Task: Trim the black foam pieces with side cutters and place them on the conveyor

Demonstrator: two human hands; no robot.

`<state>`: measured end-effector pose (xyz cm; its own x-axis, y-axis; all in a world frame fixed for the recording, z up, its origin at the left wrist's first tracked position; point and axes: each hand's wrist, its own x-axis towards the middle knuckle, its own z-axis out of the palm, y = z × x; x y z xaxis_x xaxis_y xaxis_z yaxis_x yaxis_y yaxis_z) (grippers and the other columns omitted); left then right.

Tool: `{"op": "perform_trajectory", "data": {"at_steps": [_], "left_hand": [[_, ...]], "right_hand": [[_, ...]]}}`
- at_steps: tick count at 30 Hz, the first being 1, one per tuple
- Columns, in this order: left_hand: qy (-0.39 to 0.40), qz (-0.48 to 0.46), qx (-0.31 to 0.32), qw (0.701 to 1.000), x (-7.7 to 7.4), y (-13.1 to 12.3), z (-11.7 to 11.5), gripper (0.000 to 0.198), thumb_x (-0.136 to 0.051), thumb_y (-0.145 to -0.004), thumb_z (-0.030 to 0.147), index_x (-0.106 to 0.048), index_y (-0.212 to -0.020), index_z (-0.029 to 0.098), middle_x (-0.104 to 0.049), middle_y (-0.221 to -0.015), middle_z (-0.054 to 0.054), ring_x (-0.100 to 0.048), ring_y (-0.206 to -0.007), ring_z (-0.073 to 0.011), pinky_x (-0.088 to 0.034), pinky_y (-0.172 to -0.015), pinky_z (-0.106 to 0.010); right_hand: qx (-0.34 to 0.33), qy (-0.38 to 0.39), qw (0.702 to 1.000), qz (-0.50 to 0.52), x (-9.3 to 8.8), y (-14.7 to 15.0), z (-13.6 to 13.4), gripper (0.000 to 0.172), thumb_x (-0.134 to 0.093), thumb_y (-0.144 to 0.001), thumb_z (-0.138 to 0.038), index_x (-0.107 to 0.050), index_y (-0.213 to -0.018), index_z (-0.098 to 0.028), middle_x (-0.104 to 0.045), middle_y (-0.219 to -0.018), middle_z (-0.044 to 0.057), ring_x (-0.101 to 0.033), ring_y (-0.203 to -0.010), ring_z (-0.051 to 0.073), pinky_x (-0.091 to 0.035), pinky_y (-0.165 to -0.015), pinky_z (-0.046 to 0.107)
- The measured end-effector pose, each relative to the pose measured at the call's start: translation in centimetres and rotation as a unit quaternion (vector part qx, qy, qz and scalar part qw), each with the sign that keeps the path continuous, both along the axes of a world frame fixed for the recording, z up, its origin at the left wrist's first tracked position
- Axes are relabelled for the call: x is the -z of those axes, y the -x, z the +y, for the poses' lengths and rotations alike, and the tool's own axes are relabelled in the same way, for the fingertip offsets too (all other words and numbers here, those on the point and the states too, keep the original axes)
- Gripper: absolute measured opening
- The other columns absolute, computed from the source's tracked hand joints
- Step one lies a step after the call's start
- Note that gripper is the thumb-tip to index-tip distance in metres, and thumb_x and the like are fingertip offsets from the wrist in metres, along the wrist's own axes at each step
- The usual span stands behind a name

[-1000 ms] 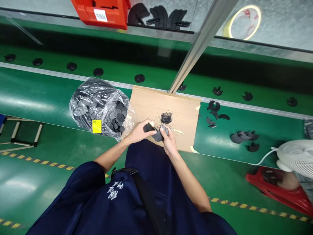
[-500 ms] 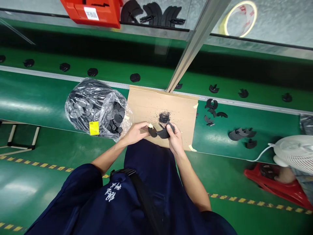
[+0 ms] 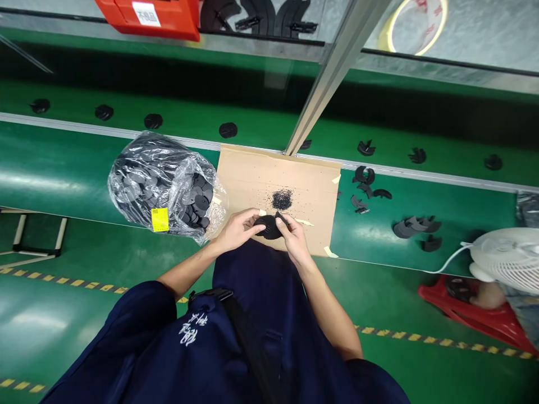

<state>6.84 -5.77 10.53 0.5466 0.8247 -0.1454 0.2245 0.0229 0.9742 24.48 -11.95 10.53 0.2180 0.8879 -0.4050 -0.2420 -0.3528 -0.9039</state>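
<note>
Fingers of the left hand are pinching the left edge of a round black piece, and those of the right hand are pinching its right side. In the head view, both hands are holding this piece above the near edge of a cardboard sheet. Just beyond it, a pile of black bits is lying on the cardboard, and a pale strip is lying to the near right of the pile. On the left, a clear plastic bag is holding many dark discs, its yellow label showing on the near side. On the right, curved black pieces are lying on the green tabletop; farther right, a white fan is standing. On the far side, black parts are sitting in a spaced row along a green strip. Beyond them, a red bin is resting at the far left and a tape roll at the far right.
</note>
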Motion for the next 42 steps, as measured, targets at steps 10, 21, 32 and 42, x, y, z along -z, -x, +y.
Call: {"op": "perform_trajectory", "data": {"at_steps": [10, 21, 32, 42], "left_hand": [[-0.014, 0.036, -0.022, 0.999, 0.3, -0.1, 0.6, 0.033, -0.072, -0.089, 0.045, -0.072, -0.110, 0.019, -0.064, -0.074, 0.001, -0.059, -0.064, -0.0116, -0.051, -0.062, -0.021], [0.003, 0.049, -0.005, 0.999, 0.3, -1.2, 1.8, 0.033, -0.071, -0.089, 0.045, -0.072, -0.108, 0.018, -0.066, -0.078, -0.001, -0.059, -0.069, -0.0131, -0.052, -0.066, -0.023], [-0.032, 0.069, 0.043, 0.996, -0.2, -1.2, 2.4, 0.036, -0.064, -0.095, 0.046, -0.070, -0.113, 0.016, -0.060, -0.076, 0.000, -0.053, -0.067, -0.0116, -0.046, -0.061, -0.020], [-0.045, 0.073, 0.053, 0.995, 0.3, -0.6, 1.8, 0.042, -0.063, -0.095, 0.050, -0.071, -0.118, 0.015, -0.072, -0.091, -0.006, -0.065, -0.077, -0.0161, -0.055, -0.072, -0.025]], "right_hand": [[0.003, 0.014, 1.000, 0.024, 0.6, -0.1, 0.0, 0.047, -0.078, -0.073, -0.069, -0.071, -0.082, -0.024, -0.063, -0.077, -0.001, -0.056, -0.073, 0.016, -0.051, -0.073, 0.031], [0.015, 0.029, 0.999, 0.035, 0.6, -0.9, 1.0, 0.044, -0.076, -0.076, -0.068, -0.072, -0.084, -0.024, -0.067, -0.081, -0.001, -0.059, -0.079, 0.018, -0.051, -0.078, 0.032], [-0.011, 0.025, 0.999, 0.023, 0.5, -1.5, 1.3, 0.043, -0.079, -0.074, -0.064, -0.076, -0.085, -0.022, -0.072, -0.082, 0.001, -0.063, -0.078, 0.018, -0.053, -0.078, 0.033], [-0.013, 0.014, 0.998, 0.054, 0.5, -1.4, 0.5, 0.043, -0.090, -0.062, -0.058, -0.079, -0.085, -0.023, -0.076, -0.083, 0.001, -0.069, -0.078, 0.020, -0.058, -0.078, 0.035]]}}
